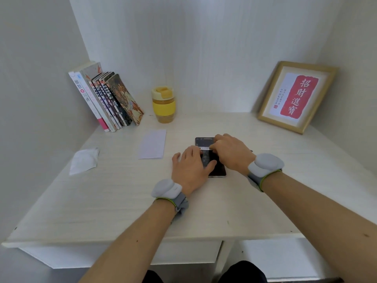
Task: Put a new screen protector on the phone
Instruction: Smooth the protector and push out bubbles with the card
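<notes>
A dark phone (219,170) lies flat, screen up, on the white desk (122,201). My left hand (190,167) rests over the phone's left side, with its thumb lying on the screen. My right hand (229,149) is over the far half of the phone, fingers curled round a small white scraper card (204,148) that stands on the screen. Much of the screen is hidden under both hands, so I cannot make out a protector film on the glass.
A white paper sleeve (152,144) lies left of the phone, and a crumpled white wipe (83,161) lies further left. At the back stand a row of books (108,99), a yellow cup (163,104) and a framed picture (295,97).
</notes>
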A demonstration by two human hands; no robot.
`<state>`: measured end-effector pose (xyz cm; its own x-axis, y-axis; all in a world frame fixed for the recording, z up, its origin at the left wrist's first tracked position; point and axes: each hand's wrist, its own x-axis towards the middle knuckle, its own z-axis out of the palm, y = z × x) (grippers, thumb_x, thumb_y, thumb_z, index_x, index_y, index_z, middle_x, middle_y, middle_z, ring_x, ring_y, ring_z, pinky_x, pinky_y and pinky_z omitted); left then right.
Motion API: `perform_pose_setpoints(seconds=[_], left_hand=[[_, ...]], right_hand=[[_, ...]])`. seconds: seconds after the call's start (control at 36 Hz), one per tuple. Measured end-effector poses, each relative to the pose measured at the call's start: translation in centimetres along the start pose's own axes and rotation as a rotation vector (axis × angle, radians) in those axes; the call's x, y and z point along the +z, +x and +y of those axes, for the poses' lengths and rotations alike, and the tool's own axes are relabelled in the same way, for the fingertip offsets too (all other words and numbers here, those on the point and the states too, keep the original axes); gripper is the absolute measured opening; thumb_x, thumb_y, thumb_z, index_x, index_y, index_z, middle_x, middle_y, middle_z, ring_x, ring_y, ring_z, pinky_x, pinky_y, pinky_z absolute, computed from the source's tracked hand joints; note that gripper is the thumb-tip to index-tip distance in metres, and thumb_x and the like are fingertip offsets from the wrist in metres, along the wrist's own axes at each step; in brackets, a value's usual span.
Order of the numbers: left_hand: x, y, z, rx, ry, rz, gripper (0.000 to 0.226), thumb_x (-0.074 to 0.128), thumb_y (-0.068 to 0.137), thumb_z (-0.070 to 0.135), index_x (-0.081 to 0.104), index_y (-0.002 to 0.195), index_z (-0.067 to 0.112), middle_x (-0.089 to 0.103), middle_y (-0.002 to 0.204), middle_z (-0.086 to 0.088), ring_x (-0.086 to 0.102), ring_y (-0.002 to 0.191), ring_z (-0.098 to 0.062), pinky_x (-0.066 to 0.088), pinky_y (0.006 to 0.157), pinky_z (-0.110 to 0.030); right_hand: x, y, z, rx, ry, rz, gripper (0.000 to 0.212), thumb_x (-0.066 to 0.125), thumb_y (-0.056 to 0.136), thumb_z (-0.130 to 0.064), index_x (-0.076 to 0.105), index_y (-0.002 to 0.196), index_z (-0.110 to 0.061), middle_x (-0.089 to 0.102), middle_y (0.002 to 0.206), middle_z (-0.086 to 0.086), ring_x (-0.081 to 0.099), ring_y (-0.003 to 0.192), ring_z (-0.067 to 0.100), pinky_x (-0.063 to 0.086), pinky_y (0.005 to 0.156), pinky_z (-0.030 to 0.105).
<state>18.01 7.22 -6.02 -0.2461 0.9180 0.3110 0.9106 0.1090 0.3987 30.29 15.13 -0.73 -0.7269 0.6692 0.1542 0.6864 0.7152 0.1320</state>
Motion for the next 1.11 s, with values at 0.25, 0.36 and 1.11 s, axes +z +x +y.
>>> perform_pose_setpoints(seconds=[0.25, 0.36, 1.11], left_hand=[[0.0, 0.2, 0.0, 0.001, 0.018, -0.03, 0.049, 0.042, 0.09, 0.061, 0.045, 0.114, 0.019, 0.051, 0.118, 0.003, 0.045, 0.117, -0.015, 0.021, 0.109, -0.039], [0.0, 0.1, 0.0, 0.011, 0.025, -0.021, 0.049, 0.043, 0.09, 0.061, 0.046, 0.114, 0.018, 0.052, 0.119, 0.002, 0.045, 0.117, -0.016, 0.022, 0.108, -0.039], [-0.2, -0.1, -0.1, -0.013, 0.015, -0.033, 0.075, 0.013, 0.069, 0.076, 0.046, 0.11, 0.022, 0.054, 0.114, 0.006, 0.049, 0.113, -0.014, 0.024, 0.105, -0.037]], right_hand=[[0.8, 2.1, -0.2, 0.017, -0.058, 0.025, 0.022, 0.045, 0.095, -0.007, 0.064, 0.106, -0.011, 0.053, 0.113, 0.006, 0.048, 0.103, 0.025, 0.042, 0.075, 0.032], [1.2, 3.5, -0.1, 0.023, -0.06, 0.037, 0.021, 0.045, 0.095, -0.007, 0.064, 0.104, -0.01, 0.053, 0.112, 0.006, 0.048, 0.102, 0.026, 0.042, 0.075, 0.032], [1.3, 3.0, -0.7, 0.061, 0.028, 0.04, 0.021, 0.044, 0.094, -0.006, 0.064, 0.1, -0.011, 0.053, 0.11, 0.006, 0.047, 0.101, 0.026, 0.042, 0.079, 0.034]])
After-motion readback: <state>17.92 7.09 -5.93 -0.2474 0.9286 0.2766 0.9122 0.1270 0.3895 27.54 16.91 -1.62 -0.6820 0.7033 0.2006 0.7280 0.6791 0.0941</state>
